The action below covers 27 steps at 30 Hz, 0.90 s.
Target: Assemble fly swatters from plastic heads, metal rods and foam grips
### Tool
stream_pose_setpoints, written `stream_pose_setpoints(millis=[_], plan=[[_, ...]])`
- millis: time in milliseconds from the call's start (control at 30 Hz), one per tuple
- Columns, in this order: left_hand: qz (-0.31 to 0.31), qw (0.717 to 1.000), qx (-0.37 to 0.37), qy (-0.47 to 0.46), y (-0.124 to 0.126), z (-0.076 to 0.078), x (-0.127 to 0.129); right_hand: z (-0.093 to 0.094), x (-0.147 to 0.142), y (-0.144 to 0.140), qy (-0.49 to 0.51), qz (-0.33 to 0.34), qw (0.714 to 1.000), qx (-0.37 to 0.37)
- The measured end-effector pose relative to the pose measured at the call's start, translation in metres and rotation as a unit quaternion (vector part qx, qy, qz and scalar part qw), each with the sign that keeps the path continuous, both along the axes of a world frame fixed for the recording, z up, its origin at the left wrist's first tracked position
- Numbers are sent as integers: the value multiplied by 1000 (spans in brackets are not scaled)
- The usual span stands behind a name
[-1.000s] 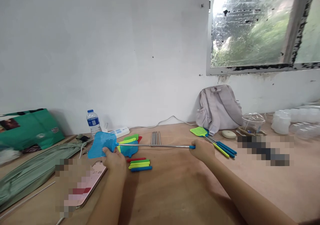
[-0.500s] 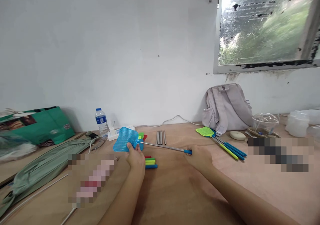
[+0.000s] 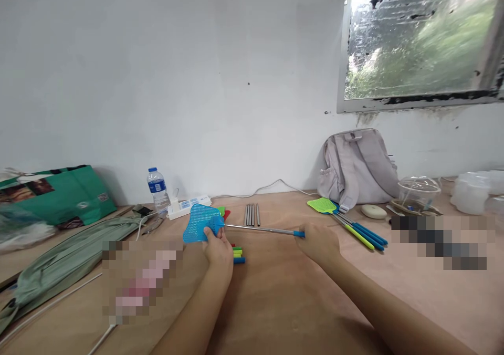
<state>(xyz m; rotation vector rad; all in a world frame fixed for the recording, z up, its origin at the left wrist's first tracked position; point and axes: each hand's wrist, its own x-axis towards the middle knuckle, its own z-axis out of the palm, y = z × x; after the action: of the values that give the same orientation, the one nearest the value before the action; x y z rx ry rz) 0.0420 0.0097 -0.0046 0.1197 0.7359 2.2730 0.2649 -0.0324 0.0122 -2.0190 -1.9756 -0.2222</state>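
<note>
A blue fly swatter (image 3: 199, 223) with a thin metal rod is stretched level between my hands above the table. My left hand (image 3: 218, 247) pinches the lower part of its mesh head, near where the rod joins. My right hand (image 3: 319, 243) is wrapped round the blue handle, of which only the front end shows. Behind my left hand lie several coloured handles (image 3: 239, 260), partly hidden by it. Green and red swatter heads (image 3: 226, 214) peek out behind the blue mesh. Beyond the rod, several bare metal tubes (image 3: 252, 215) lie side by side.
Several assembled swatters (image 3: 360, 232) lie to the right, before a grey backpack (image 3: 358, 168). A water bottle (image 3: 158, 189) and a white power strip (image 3: 189, 206) stand at back left. Green cloth (image 3: 74, 255) covers the left side. Plastic tubs (image 3: 470, 193) stand far right.
The blue swatter's head has turned slightly and shifted a little right with my left hand. My right hand keeps its grip on the handle. The whole view has shifted slightly.
</note>
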Motion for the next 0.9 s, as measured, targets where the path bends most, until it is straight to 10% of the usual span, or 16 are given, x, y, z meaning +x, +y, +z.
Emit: stream_pose_setpoints(millis=[333, 700, 900], plan=[[-11, 998, 42, 40, -4, 12, 1, -2, 11, 4, 41, 95, 988, -118], [-57, 994, 81, 53, 3, 8, -10, -8, 28, 13, 6, 100, 994, 35], [-95, 989, 87, 67, 0, 22, -35, -4, 41, 14, 59, 214, 972, 74]])
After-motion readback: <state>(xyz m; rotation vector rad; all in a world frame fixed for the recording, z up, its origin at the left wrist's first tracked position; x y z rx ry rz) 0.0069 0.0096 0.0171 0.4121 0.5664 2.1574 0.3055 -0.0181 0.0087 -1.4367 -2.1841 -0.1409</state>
